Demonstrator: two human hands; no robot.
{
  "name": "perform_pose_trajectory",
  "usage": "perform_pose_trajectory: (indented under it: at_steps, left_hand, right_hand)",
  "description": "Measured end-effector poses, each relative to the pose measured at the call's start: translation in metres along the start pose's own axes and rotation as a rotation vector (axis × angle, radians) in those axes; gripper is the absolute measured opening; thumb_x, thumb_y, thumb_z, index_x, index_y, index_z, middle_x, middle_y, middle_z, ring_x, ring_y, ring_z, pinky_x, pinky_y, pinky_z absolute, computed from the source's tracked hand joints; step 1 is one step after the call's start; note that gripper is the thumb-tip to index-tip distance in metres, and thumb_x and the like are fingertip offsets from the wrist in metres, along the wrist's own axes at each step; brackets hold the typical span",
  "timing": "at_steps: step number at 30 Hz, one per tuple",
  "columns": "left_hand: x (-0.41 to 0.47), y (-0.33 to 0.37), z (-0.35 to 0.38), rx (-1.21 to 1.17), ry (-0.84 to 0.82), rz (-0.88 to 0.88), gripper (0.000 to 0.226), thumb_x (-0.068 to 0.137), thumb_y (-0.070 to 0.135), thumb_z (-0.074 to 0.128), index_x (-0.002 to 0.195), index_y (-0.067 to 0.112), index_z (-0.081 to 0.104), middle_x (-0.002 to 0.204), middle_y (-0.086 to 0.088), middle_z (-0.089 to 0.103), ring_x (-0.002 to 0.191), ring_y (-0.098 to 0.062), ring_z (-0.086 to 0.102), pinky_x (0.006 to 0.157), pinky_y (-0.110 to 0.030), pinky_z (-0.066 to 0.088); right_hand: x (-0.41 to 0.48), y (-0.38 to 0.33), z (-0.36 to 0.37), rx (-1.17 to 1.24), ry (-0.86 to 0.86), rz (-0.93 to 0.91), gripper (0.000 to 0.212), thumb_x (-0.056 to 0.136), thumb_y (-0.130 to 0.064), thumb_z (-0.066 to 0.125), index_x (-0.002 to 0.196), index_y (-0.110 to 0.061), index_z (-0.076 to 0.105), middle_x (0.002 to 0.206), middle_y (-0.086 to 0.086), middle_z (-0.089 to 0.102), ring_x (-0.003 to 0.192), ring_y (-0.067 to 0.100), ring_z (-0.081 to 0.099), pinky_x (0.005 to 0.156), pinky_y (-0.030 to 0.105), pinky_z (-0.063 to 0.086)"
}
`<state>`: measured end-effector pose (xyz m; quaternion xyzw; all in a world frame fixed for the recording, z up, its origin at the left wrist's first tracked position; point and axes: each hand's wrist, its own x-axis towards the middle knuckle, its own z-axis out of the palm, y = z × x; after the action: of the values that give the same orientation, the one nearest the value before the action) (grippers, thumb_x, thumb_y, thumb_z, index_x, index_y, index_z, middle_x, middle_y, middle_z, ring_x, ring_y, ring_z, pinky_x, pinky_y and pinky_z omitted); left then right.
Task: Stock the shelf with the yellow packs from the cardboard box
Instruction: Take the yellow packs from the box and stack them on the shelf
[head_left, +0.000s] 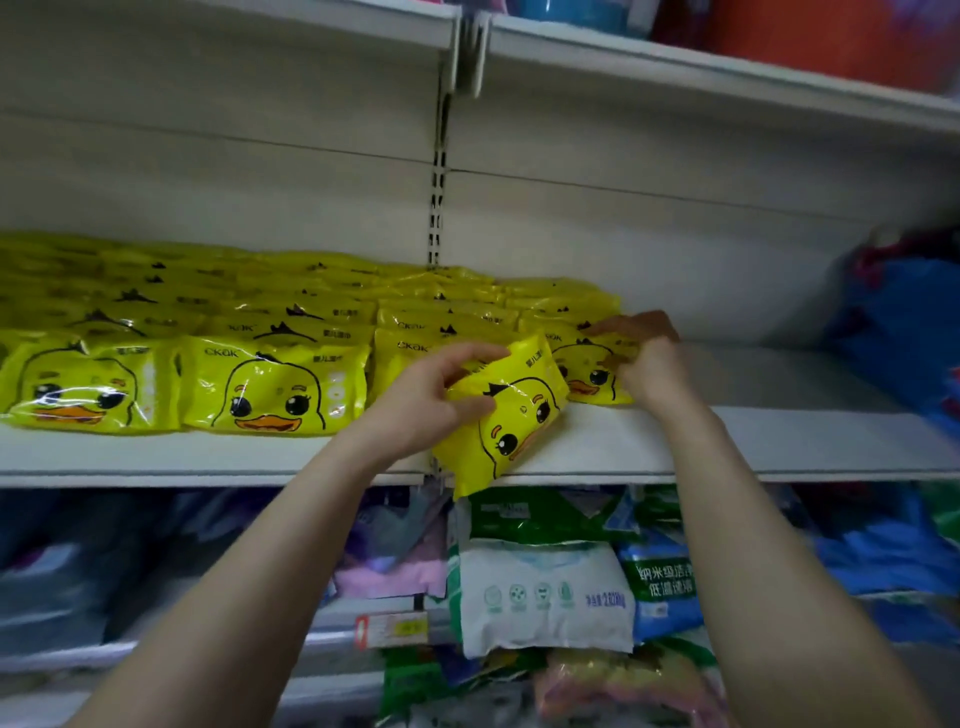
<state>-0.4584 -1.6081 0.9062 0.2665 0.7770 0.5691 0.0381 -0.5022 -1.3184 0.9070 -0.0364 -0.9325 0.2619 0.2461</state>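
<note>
Your left hand (426, 400) holds a tilted pack (514, 415) over the shelf (753, 441) edge. Just behind, your right hand (649, 364) grips the rightmost pack (592, 376).

Left hand (431, 395) grips tilted yellow pack (511, 415); right hand (649, 364) pinches shelved pack (589, 371)

Pale panelled back wall (260, 156), slotted upright (438, 208), bagged goods (545, 597) below, dim light.

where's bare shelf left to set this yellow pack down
Bare shelf lies right of the rightmost stack, where the right hand is, up to the blue goods. Left of that stack yellow packs crowd the shelf front to back, leaving only a narrow front strip. The left hand grips the held pack.
</note>
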Motion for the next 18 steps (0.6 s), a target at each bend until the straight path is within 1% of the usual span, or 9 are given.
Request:
perform_pose_trajectory:
  at_steps: [2, 4, 6, 8, 9, 12, 14, 15, 18]
  left_hand:
    - [0.004, 0.004, 0.007, 0.051, -0.013, 0.009, 0.049, 0.087, 0.012, 0.069, 0.122, 0.044, 0.057, 0.129, 0.008, 0.060, 0.120, -0.012, 0.055, 0.105, -0.042, 0.045]
    - [0.010, 0.009, 0.015, 0.122, -0.029, 0.033, 0.049, 0.088, 0.013, 0.069, 0.126, 0.041, 0.056, 0.132, 0.012, 0.057, 0.121, -0.007, 0.052, 0.106, -0.038, 0.044]
    - [0.016, 0.016, 0.025, 0.169, -0.070, 0.054, 0.050, 0.090, 0.015, 0.068, 0.130, 0.041, 0.053, 0.136, 0.016, 0.051, 0.123, -0.004, 0.048, 0.105, -0.030, 0.042]
    - [0.025, 0.022, 0.035, 0.205, -0.121, 0.064, 0.053, 0.091, 0.015, 0.066, 0.136, 0.037, 0.049, 0.140, 0.016, 0.047, 0.126, -0.002, 0.043, 0.100, -0.021, 0.036]
    - [0.031, 0.026, 0.040, 0.234, -0.134, 0.069, 0.054, 0.091, 0.015, 0.065, 0.138, 0.035, 0.047, 0.143, 0.015, 0.046, 0.127, -0.002, 0.042, 0.099, -0.020, 0.035]
    - [0.053, 0.035, 0.056, 0.342, -0.154, 0.092, 0.057, 0.091, 0.014, 0.065, 0.142, 0.029, 0.044, 0.144, 0.008, 0.048, 0.130, -0.009, 0.044, 0.101, -0.021, 0.035]
    - [0.069, 0.040, 0.066, 0.402, -0.175, 0.105, 0.057, 0.090, 0.012, 0.065, 0.141, 0.026, 0.046, 0.141, 0.005, 0.051, 0.128, -0.012, 0.047, 0.099, -0.019, 0.035]
    - [0.077, 0.042, 0.071, 0.438, -0.192, 0.103, 0.056, 0.090, 0.012, 0.065, 0.141, 0.026, 0.046, 0.140, 0.005, 0.052, 0.128, -0.013, 0.048, 0.098, -0.018, 0.035]
    - [0.099, 0.043, 0.082, 0.609, -0.255, 0.100, 0.055, 0.090, 0.016, 0.064, 0.141, 0.028, 0.048, 0.144, 0.006, 0.049, 0.131, -0.015, 0.045, 0.100, -0.022, 0.035]
  right_hand:
    - [-0.001, 0.003, 0.006, -0.017, 0.024, 0.009, 0.061, 0.071, 0.008, 0.068, 0.114, -0.035, 0.070, 0.119, 0.009, 0.048, 0.108, 0.028, 0.056, 0.085, 0.011, 0.035]
    - [-0.003, 0.008, 0.006, -0.001, 0.083, 0.001, 0.059, 0.071, -0.003, 0.077, 0.122, -0.031, 0.066, 0.121, 0.011, 0.047, 0.109, 0.031, 0.055, 0.087, 0.013, 0.033]
    - [-0.005, 0.013, 0.001, 0.046, 0.121, 0.003, 0.064, 0.070, -0.008, 0.080, 0.127, -0.029, 0.062, 0.122, 0.012, 0.048, 0.110, 0.030, 0.054, 0.089, 0.017, 0.036]
    - [-0.009, 0.018, -0.008, 0.116, 0.166, 0.005, 0.064, 0.072, -0.007, 0.078, 0.130, -0.028, 0.059, 0.119, 0.011, 0.049, 0.107, 0.027, 0.056, 0.090, 0.018, 0.036]
    - [-0.011, 0.020, -0.013, 0.144, 0.193, 0.013, 0.061, 0.075, -0.006, 0.075, 0.130, -0.027, 0.058, 0.117, 0.009, 0.049, 0.105, 0.025, 0.058, 0.090, 0.019, 0.038]
    - [-0.019, 0.028, -0.025, 0.201, 0.277, 0.043, 0.051, 0.082, -0.002, 0.067, 0.128, -0.025, 0.059, 0.114, 0.007, 0.051, 0.098, 0.022, 0.061, 0.088, 0.024, 0.042]
    - [-0.025, 0.033, -0.031, 0.234, 0.328, 0.038, 0.049, 0.083, 0.001, 0.062, 0.125, -0.023, 0.061, 0.113, 0.009, 0.054, 0.095, 0.023, 0.062, 0.088, 0.032, 0.048]
    - [-0.028, 0.036, -0.034, 0.253, 0.341, 0.032, 0.048, 0.083, 0.003, 0.061, 0.124, -0.022, 0.062, 0.111, 0.008, 0.055, 0.094, 0.023, 0.062, 0.088, 0.036, 0.049]
    - [-0.037, 0.040, -0.036, 0.301, 0.329, 0.042, 0.047, 0.084, 0.006, 0.056, 0.122, -0.020, 0.063, 0.109, 0.006, 0.055, 0.093, 0.017, 0.059, 0.090, 0.039, 0.051]
